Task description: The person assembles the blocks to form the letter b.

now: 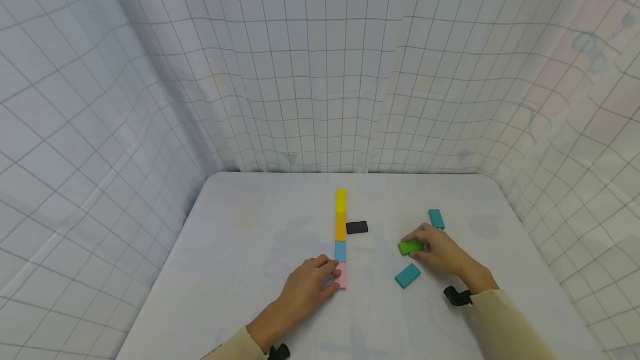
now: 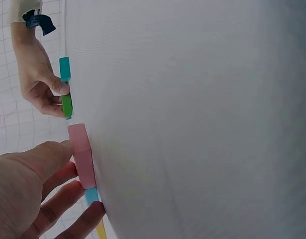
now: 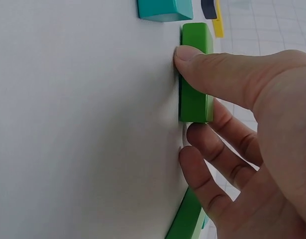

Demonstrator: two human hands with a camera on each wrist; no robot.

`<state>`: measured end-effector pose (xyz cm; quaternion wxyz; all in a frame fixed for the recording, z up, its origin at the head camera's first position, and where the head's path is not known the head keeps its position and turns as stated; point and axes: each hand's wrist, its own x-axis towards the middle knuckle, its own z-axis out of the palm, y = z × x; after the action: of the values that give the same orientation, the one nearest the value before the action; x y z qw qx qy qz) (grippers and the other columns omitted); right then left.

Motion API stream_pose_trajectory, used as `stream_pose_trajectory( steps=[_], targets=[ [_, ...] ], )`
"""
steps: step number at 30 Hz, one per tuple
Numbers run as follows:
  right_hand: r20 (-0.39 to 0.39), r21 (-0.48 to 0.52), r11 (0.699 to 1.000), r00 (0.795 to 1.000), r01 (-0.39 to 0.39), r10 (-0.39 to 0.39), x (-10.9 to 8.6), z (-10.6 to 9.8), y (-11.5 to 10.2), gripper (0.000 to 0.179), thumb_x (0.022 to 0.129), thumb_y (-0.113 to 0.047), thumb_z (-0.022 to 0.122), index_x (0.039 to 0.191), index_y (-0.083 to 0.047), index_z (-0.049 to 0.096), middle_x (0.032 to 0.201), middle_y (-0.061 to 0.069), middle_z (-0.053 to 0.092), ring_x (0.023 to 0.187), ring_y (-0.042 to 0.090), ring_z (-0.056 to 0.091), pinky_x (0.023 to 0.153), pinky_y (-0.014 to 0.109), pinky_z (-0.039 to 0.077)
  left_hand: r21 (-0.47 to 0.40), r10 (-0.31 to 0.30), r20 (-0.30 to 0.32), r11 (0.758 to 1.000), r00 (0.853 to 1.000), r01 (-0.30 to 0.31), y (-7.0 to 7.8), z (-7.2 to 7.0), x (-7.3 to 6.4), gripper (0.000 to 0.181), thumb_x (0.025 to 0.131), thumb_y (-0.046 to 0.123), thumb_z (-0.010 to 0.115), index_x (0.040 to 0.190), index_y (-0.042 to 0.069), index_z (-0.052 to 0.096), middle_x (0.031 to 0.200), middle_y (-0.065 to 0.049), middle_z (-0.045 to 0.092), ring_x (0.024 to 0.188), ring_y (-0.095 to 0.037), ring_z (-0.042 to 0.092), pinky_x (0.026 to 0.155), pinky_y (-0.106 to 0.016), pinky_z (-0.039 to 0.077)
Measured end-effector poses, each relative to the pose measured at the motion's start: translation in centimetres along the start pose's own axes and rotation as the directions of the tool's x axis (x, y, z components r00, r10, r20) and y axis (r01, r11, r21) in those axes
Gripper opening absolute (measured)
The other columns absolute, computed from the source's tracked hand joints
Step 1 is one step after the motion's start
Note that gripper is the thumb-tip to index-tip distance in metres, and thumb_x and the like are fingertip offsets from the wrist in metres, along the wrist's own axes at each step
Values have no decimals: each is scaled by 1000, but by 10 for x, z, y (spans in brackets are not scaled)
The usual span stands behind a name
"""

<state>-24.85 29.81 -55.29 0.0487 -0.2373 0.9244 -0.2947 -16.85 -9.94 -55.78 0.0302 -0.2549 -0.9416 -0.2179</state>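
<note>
In the head view, pink (image 1: 341,275), light blue (image 1: 340,251), orange (image 1: 340,226) and yellow (image 1: 341,200) blocks lie end to end in a straight row. My left hand (image 1: 311,285) rests at the row's near end, thumb and fingers touching the pink block, which also shows in the left wrist view. My right hand (image 1: 440,250) pinches a green block (image 3: 195,94) low over the white table, thumb across its near side. Behind those fingers, the right wrist view shows part of a second green piece (image 3: 185,216); the head view hides it.
A black block (image 1: 357,227) sits crosswise against the orange one's right side. One teal block (image 1: 407,275) lies just nearer than the right hand, another teal block (image 1: 436,219) just beyond it. Grid-patterned curtains (image 1: 320,71) enclose the white table (image 1: 240,226) at the back and sides.
</note>
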Motion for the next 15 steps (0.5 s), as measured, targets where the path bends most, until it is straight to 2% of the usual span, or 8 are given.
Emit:
stream_pose_trajectory(
  steps=[4, 10, 15],
  targets=[
    [-15, -3, 1000, 1000, -14, 14, 3, 3, -2, 34, 101, -13, 93, 134, -17, 85, 124, 3, 75, 104, 11, 64, 88, 28, 58, -6, 0, 1, 1000, 1000, 0, 0, 0, 0, 45, 101, 30, 95, 140, 11, 83, 119, 4, 81, 104, -16, 76, 98, -38, 69],
    [-29, -16, 999, 999, -37, 36, 6, 5, -8, 34, 100, -18, 94, 133, -17, 85, 117, -1, 73, 94, 9, 53, 79, 25, 49, -12, -5, 4, 1000, 1000, 5, 0, 1, 0, 43, 102, 31, 94, 139, 12, 83, 120, 5, 81, 105, -15, 76, 99, -38, 69],
    [-59, -33, 999, 998, -8, 6, 8, 8, -10, 34, 99, -18, 95, 132, -16, 85, 112, -3, 73, 88, 5, 50, 74, 24, 46, -16, 6, -7, 1000, 1000, -6, 0, -1, 0, 42, 101, 28, 95, 137, 11, 83, 119, 5, 81, 105, -16, 77, 98, -38, 69]
  ],
)
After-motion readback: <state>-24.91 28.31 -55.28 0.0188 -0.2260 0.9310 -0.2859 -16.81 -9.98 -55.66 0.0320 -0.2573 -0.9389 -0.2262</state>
